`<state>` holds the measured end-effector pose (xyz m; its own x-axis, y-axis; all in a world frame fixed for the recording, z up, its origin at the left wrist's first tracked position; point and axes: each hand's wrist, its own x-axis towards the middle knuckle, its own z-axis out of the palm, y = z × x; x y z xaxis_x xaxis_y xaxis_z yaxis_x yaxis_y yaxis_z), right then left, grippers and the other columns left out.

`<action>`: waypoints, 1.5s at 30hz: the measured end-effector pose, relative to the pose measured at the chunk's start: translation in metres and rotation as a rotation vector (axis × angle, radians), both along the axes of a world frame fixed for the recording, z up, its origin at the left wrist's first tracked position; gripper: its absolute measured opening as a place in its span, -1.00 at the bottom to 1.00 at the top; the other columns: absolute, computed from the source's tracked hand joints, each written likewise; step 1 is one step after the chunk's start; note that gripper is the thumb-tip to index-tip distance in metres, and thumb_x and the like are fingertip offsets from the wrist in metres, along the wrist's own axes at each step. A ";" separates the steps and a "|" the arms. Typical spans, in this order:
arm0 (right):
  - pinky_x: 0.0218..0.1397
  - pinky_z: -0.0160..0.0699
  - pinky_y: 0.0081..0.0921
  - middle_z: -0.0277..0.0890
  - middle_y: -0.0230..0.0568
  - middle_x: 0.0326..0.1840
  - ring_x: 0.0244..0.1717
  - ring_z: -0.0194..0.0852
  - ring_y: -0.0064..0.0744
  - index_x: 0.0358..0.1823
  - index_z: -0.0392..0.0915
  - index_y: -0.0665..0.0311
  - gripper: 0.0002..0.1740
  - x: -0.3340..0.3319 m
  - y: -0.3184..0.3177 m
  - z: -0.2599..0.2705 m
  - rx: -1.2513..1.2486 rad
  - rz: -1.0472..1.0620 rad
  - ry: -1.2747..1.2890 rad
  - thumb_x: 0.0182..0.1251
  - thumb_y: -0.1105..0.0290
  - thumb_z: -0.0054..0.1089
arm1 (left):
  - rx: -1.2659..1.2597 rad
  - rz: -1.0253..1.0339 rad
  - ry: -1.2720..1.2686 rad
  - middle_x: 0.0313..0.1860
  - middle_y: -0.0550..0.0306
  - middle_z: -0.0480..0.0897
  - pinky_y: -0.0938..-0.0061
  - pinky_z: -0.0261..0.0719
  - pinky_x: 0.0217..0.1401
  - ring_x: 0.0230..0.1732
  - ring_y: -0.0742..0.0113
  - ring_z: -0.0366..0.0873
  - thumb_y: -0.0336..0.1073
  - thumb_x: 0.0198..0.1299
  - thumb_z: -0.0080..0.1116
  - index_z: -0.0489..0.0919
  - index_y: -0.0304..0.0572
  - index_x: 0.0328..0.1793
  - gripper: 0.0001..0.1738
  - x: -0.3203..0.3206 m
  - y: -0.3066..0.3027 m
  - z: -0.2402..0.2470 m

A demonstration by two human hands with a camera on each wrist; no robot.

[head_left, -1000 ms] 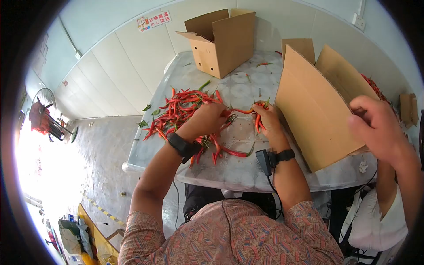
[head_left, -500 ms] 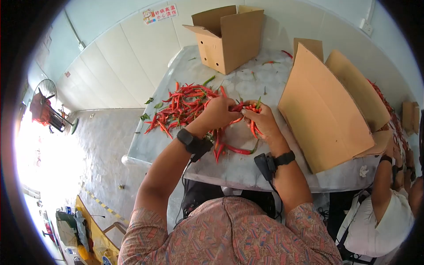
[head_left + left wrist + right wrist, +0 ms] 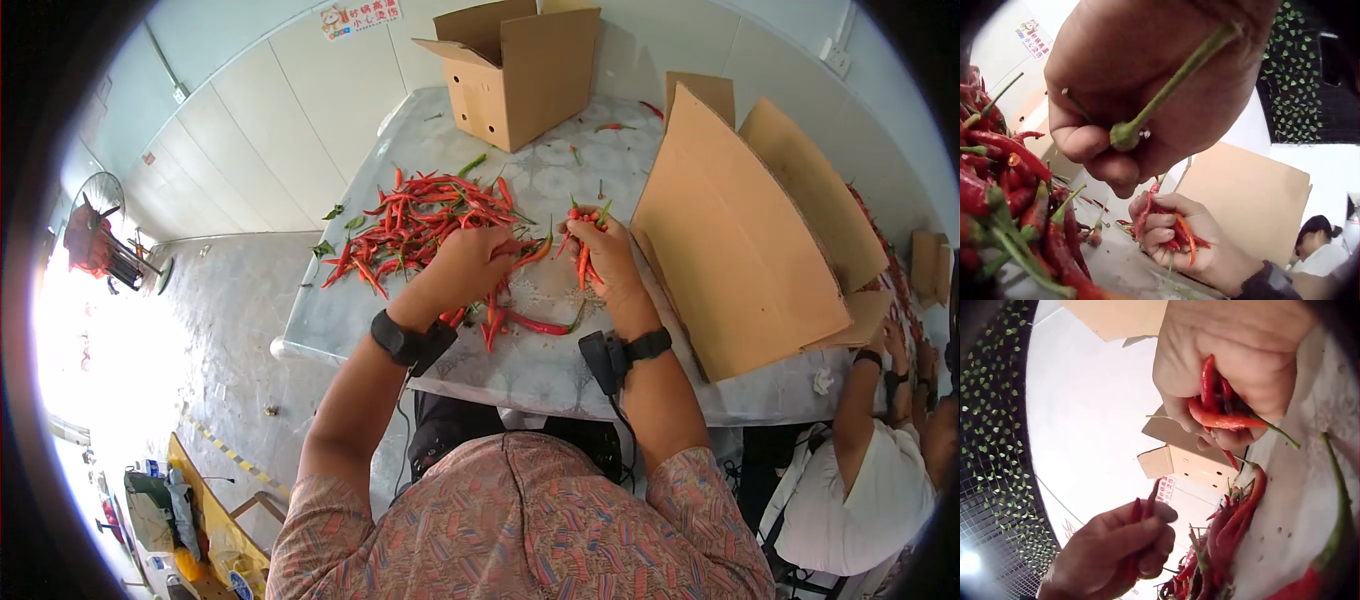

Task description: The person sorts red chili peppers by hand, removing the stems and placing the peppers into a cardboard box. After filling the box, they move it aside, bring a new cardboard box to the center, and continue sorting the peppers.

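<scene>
My left hand (image 3: 462, 268) is over the near right side of a heap of red chili peppers (image 3: 420, 215). It holds red chilies (image 3: 1135, 511), seen between the thumb and fingers in the right wrist view, while a green stem (image 3: 1175, 81) juts from the fist in the left wrist view. To its right, my right hand (image 3: 612, 262) grips a small bunch of red and orange chilies (image 3: 585, 262), stems up. Their tips poke out below the palm in the right wrist view. One long red chili (image 3: 540, 325) with a green stem lies in front of the heap.
An open carton (image 3: 545, 80) stands at the table's back. A larger open carton (image 3: 740, 250) is close beside my right arm. More chilies (image 3: 880, 235) lie beyond it, near another person in white (image 3: 850, 500). Stray chilies and leaves dot the tabletop (image 3: 480, 385).
My hands came together over the chilies half a second ago and are now apart, the left drawn back toward the heap. Another person's hand, earlier in front of the larger carton, has withdrawn.
</scene>
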<state>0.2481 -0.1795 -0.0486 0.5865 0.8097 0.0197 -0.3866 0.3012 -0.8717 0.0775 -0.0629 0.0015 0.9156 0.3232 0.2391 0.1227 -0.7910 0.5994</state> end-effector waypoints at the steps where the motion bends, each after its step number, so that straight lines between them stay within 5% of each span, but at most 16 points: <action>1: -0.61 0.34 -0.63 0.49 -0.17 -0.38 -0.62 0.34 -0.60 -0.13 0.38 0.37 -0.77 -0.001 0.000 0.002 -0.001 -0.029 -0.007 0.17 0.51 0.09 | 0.009 -0.007 0.057 -0.42 -0.15 0.55 0.31 0.46 -0.25 -0.34 -0.01 0.53 -0.36 0.03 0.06 0.54 -0.30 -0.22 -0.79 -0.005 -0.002 -0.001; 5: -0.62 0.30 -0.67 0.49 -0.19 -0.39 -0.64 0.30 -0.63 -0.14 0.39 0.36 -0.77 -0.014 -0.009 0.029 0.018 -0.133 -0.115 0.16 0.51 0.12 | 0.089 -0.132 0.094 -0.36 -0.12 0.56 0.28 0.47 -0.22 -0.29 -0.02 0.53 -0.36 0.01 0.07 0.54 -0.27 -0.24 -0.81 -0.018 -0.009 -0.017; 11: -0.41 0.30 -0.80 0.41 -0.50 -0.39 -0.44 0.28 -0.78 -0.21 0.47 0.25 -0.82 -0.058 -0.079 0.148 0.021 -0.509 -0.662 0.13 0.51 0.20 | 0.185 -0.300 0.177 -0.35 -0.07 0.51 0.21 0.44 -0.20 -0.25 -0.05 0.49 -0.34 -0.05 0.10 0.50 -0.26 -0.27 -0.79 -0.027 -0.018 -0.025; 13: -0.17 0.41 -0.66 0.48 -0.43 -0.30 -0.32 0.39 -0.66 -0.17 0.49 0.26 -0.79 -0.054 -0.105 0.186 -0.092 -0.823 -1.095 0.16 0.42 0.19 | 0.181 -0.315 0.173 -0.35 -0.07 0.50 0.22 0.44 -0.19 -0.25 -0.05 0.49 -0.34 -0.05 0.10 0.50 -0.26 -0.27 -0.80 -0.027 -0.016 -0.028; 15: -0.16 0.40 -0.67 0.50 -0.38 -0.31 -0.29 0.38 -0.69 -0.15 0.48 0.31 -0.76 -0.038 -0.122 0.216 -0.060 -1.066 -1.396 0.16 0.38 0.18 | 0.176 -0.332 0.164 -0.35 -0.08 0.49 0.22 0.44 -0.18 -0.24 -0.04 0.48 -0.34 -0.05 0.10 0.49 -0.27 -0.28 -0.80 -0.025 -0.015 -0.030; 18: -0.11 0.44 -0.56 0.55 -0.24 -0.27 -0.25 0.50 -0.48 -0.14 0.48 0.36 -0.69 -0.009 -0.145 0.249 -0.410 -1.164 -1.512 0.19 0.29 0.16 | 0.188 -0.350 0.155 -0.34 -0.07 0.50 0.22 0.44 -0.17 -0.23 -0.04 0.48 -0.35 -0.05 0.11 0.49 -0.28 -0.27 -0.79 -0.025 -0.016 -0.032; 19: -0.11 0.44 -0.56 0.55 -0.24 -0.27 -0.25 0.50 -0.48 -0.14 0.48 0.36 -0.69 0.009 -0.148 0.250 -0.417 -1.170 -1.512 0.19 0.29 0.16 | 0.181 -0.347 0.169 -0.33 -0.08 0.50 0.22 0.44 -0.16 -0.22 -0.04 0.48 -0.35 -0.06 0.11 0.50 -0.28 -0.26 -0.78 -0.025 -0.016 -0.030; 21: -0.06 0.45 -0.40 0.56 -0.04 -0.26 -0.19 0.55 -0.14 -0.11 0.47 0.41 -0.56 0.041 -0.152 0.239 -0.812 -0.914 -1.756 0.20 0.14 0.13 | 0.180 -0.354 0.182 -0.32 -0.08 0.50 0.22 0.44 -0.16 -0.21 -0.04 0.48 -0.36 -0.06 0.12 0.50 -0.28 -0.26 -0.78 -0.025 -0.016 -0.030; 24: -0.03 0.45 -0.30 0.54 0.11 -0.25 -0.11 0.50 0.06 -0.09 0.47 0.42 -0.48 0.048 -0.160 0.219 -0.759 -0.885 -1.931 0.19 0.04 0.11 | 0.166 -0.340 0.107 -0.35 -0.06 0.51 0.21 0.46 -0.17 -0.22 -0.02 0.49 -0.36 -0.11 0.10 0.52 -0.24 -0.32 -0.81 -0.026 -0.014 -0.033; 27: -0.05 0.46 -0.28 0.53 0.13 -0.29 -0.14 0.51 0.01 -0.05 0.46 0.39 -0.49 -0.001 -0.159 0.234 -0.990 -0.607 -1.699 0.15 0.08 0.14 | 0.180 -0.331 0.128 -0.35 -0.06 0.50 0.21 0.46 -0.17 -0.22 -0.02 0.49 -0.37 -0.12 0.11 0.51 -0.24 -0.34 -0.83 -0.029 -0.015 -0.031; 30: -0.12 0.48 -0.20 0.54 0.08 -0.32 -0.19 0.52 -0.01 -0.17 0.50 0.33 -0.63 -0.019 -0.152 0.215 -1.254 -0.634 -1.972 0.16 0.16 0.11 | 0.158 -0.350 0.131 -0.35 -0.06 0.50 0.20 0.45 -0.18 -0.23 -0.03 0.49 -0.38 -0.13 0.12 0.50 -0.24 -0.37 -0.84 -0.030 -0.013 -0.031; 33: -0.21 0.49 -0.16 0.54 0.00 -0.38 -0.26 0.53 -0.05 -0.31 0.49 0.28 -0.75 -0.030 -0.139 0.208 -1.387 -0.738 -1.944 0.16 0.23 0.07 | 0.147 -0.339 0.107 -0.35 -0.06 0.50 0.21 0.45 -0.20 -0.25 -0.04 0.49 -0.38 -0.13 0.12 0.49 -0.24 -0.38 -0.85 -0.030 -0.011 -0.034; 37: -0.28 0.50 -0.17 0.53 -0.04 -0.43 -0.31 0.54 -0.06 -0.41 0.47 0.25 -0.86 -0.005 -0.119 0.195 -1.301 -0.789 -1.959 0.13 0.34 0.03 | 0.160 -0.342 0.104 -0.36 -0.07 0.50 0.21 0.46 -0.23 -0.27 -0.04 0.49 -0.38 -0.13 0.13 0.49 -0.23 -0.39 -0.86 -0.030 -0.012 -0.032; 45: -0.31 0.45 -0.19 0.55 -0.13 -0.40 -0.35 0.52 -0.06 -0.21 0.51 0.15 -0.79 0.056 -0.023 0.169 -0.797 -0.746 -2.089 0.16 0.28 0.04 | 0.232 -0.291 0.062 -0.36 -0.07 0.53 0.18 0.47 -0.26 -0.30 -0.05 0.52 -0.37 -0.08 0.09 0.53 -0.24 -0.39 -0.87 -0.009 -0.002 -0.011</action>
<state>0.3037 -0.2022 0.1206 0.2859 0.6963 0.6584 0.8061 -0.5462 0.2276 0.0687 -0.0644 -0.0100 0.9761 -0.0089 0.2170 -0.0969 -0.9119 0.3988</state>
